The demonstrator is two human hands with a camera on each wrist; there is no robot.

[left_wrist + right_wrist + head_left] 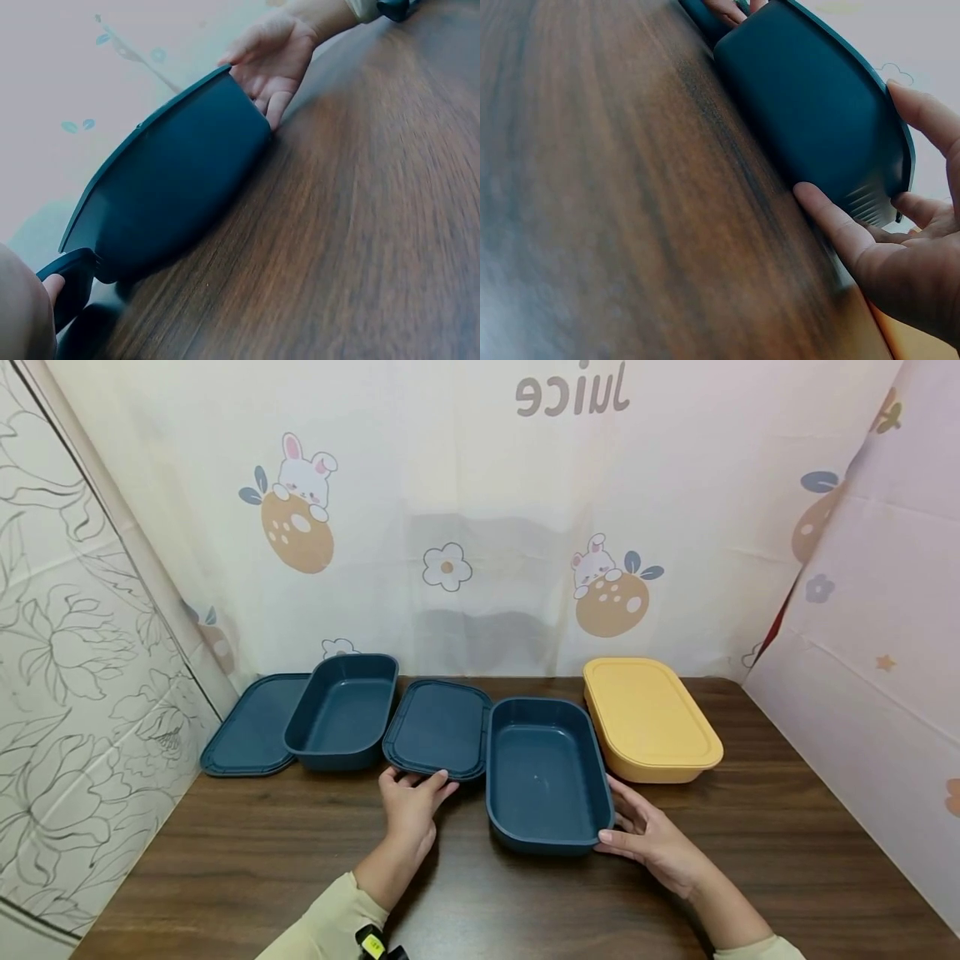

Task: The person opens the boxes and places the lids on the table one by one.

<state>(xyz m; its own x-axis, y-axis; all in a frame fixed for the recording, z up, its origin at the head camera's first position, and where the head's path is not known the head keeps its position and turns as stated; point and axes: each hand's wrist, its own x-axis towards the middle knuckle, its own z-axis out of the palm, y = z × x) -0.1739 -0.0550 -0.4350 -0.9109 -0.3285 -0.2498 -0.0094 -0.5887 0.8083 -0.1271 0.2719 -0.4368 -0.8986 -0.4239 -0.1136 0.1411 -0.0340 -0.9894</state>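
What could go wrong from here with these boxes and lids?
Sliding the nearer open blue box rightward might squeeze the right hand, whose fingers reach toward the gap beside the yellow lidded box. The blue lid that the left hand touches looks very close to the nearer box, so it could catch there if moved.

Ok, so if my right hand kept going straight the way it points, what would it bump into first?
The open dark blue container beside the yellow lidded box: your right hand seems to touch its right side, though exact contact is hard to judge.
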